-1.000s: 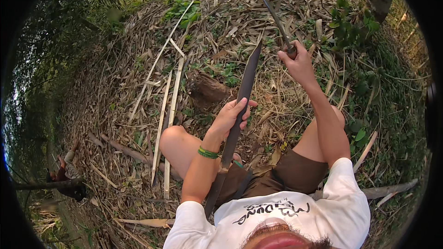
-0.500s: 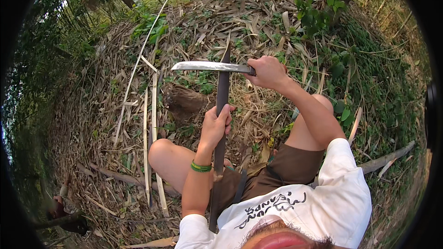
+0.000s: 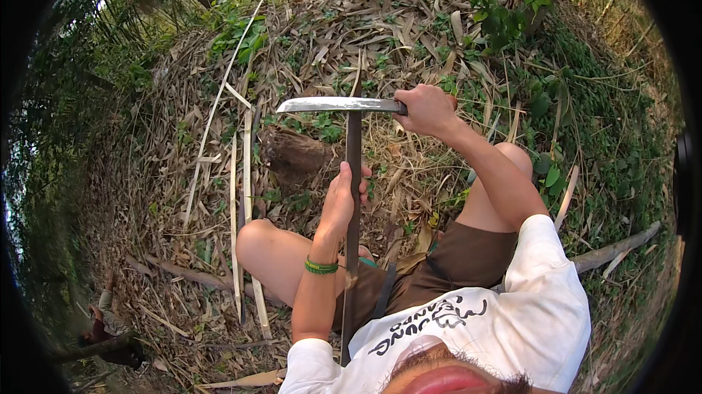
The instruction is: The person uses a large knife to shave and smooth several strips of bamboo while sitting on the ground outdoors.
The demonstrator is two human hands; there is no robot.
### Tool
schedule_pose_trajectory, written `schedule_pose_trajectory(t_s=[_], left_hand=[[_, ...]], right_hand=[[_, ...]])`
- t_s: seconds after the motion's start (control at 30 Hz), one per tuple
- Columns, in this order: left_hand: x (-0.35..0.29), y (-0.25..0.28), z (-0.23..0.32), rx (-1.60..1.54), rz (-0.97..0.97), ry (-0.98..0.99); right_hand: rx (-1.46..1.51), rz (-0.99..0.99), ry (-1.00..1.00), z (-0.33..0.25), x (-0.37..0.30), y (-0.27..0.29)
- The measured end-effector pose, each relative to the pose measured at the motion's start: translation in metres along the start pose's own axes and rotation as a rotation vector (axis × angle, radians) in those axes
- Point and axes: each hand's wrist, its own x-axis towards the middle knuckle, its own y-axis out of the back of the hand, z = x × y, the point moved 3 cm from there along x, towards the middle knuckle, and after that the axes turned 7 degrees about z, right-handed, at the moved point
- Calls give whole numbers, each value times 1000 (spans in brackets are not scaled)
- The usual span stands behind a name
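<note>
My right hand [image 3: 425,110] is closed around the handle of a machete [image 3: 333,104], whose pale blade points left. The blade lies across the upper part of a long dark strip, seemingly split bamboo [image 3: 354,207], and appears to touch it. This strip stretches from beside my body, over my left thigh, out toward the ground ahead. Below the blade, my left hand [image 3: 339,198] wraps loosely round the strip, with its thumb along one side and fingertips showing on the other. The strip's underside is hidden.
A short log stump [image 3: 292,156] lies just left of the strip. Several pale split strips [image 3: 246,175] rest on the leaf-covered ground to the left. A thick branch [image 3: 621,246] lies at the right. Another person [image 3: 110,339] is at the far lower left.
The machete and my right hand have shifted slightly right. My left hand's grip has loosened, its thumb straighter, and the strip appears narrower, turned more edge-on.
</note>
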Motion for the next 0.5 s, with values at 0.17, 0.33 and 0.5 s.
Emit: schedule_pose_trajectory(t_s=[0.17, 0.33, 0.5], left_hand=[[-2, -10, 7, -186, 47, 138], [-1, -2, 5, -310, -90, 179], [-3, -3, 3, -341, -48, 182]], right_hand=[[35, 47, 54, 1, -2, -1], [68, 68, 85, -6, -8, 3], [19, 35, 117, -18, -13, 13]])
